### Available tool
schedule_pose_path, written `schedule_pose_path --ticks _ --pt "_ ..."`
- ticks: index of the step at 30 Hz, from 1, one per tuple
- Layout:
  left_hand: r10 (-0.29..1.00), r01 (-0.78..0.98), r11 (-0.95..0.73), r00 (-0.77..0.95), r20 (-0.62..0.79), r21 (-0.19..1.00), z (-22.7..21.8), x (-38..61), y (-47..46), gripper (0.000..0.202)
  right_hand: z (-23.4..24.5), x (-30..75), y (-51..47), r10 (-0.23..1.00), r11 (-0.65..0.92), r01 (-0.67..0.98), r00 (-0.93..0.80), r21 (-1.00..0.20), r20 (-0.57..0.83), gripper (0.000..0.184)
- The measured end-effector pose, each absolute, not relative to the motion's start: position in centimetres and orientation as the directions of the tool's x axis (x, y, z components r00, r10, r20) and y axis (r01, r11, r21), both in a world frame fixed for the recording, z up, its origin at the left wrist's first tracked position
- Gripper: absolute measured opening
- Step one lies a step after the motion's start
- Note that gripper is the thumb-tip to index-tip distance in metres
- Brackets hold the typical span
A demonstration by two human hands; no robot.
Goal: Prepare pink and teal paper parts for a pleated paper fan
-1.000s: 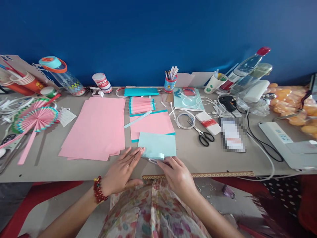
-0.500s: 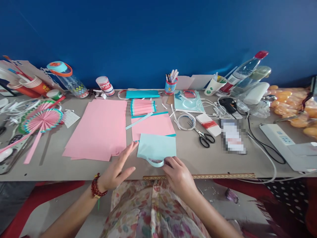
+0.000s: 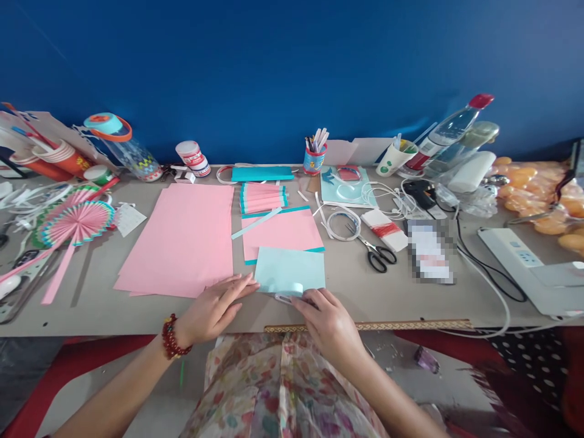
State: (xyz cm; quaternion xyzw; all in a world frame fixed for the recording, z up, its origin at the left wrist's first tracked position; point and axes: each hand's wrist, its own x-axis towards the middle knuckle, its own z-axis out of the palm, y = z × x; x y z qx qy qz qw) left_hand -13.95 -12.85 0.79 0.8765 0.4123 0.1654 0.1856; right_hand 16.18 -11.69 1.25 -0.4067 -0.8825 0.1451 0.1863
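Note:
A light blue paper sheet (image 3: 292, 266) lies near the table's front edge, its top overlapping a pink sheet with teal edges (image 3: 283, 234). My left hand (image 3: 214, 307) lies flat, fingers stretched out, its fingertips at the blue sheet's lower left corner. At the lower right edge, my right hand (image 3: 326, 313) is closed in a pinch on a narrow pale strip (image 3: 285, 288), which curls up along the blue sheet's lower edge. The pinching fingertips are partly hidden.
Large pink sheets (image 3: 182, 237) lie to the left, beyond them a pleated paper fan (image 3: 79, 222). Rightward are scissors (image 3: 381, 258), a tape roll (image 3: 344, 224), a phone (image 3: 429, 250) and a power strip (image 3: 524, 261). A patterned ruler-like strip (image 3: 410, 325) runs along the front edge.
My left hand has moved down and now rests at the blue sheet's corner. The strip's loop, which hung below the sheet's edge, now curls up over it. My right hand has shifted slightly left.

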Motion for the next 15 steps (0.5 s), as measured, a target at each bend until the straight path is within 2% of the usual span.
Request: schedule_pose_path --ticks 6,15 --pt "0.821 0.607 -0.479 0.565 0.081 0.634 0.90 -14.20 -12.68 0.070 1.10 15.90 -11.68 0.769 0.630 0.665 -0.605 -0.401 0.205 0.038" --pt "0.829 0.597 -0.436 0.558 0.042 0.673 1.24 -14.32 -12.33 0.072 0.71 15.78 -11.82 0.765 0.636 0.661 -0.608 -0.399 0.213 0.040"
